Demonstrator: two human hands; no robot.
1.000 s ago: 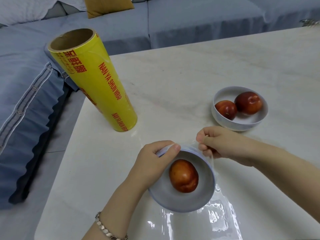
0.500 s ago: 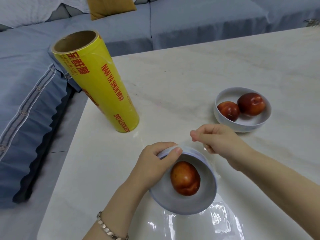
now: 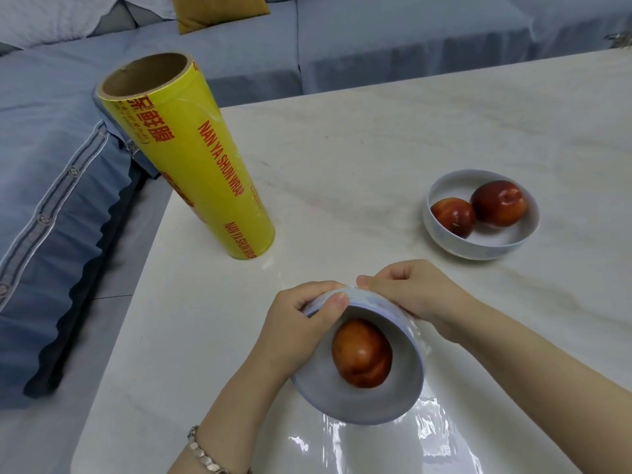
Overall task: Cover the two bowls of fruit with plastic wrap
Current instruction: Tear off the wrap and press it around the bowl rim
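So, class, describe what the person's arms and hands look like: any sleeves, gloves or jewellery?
Both forearms are bare, with no sleeves in view. The left hand and right hand are ungloved, and no rings show. The only thing worn is a bracelet of small silvery links on the left wrist.

Under the fingers [image 3: 337, 299] the bowl [image 3: 359, 401] looks smooth, the film [image 3: 427, 436] clear, glossy and wrinkled. Beyond them the roll [image 3: 191, 165] is shiny plastic on a cardboard core.
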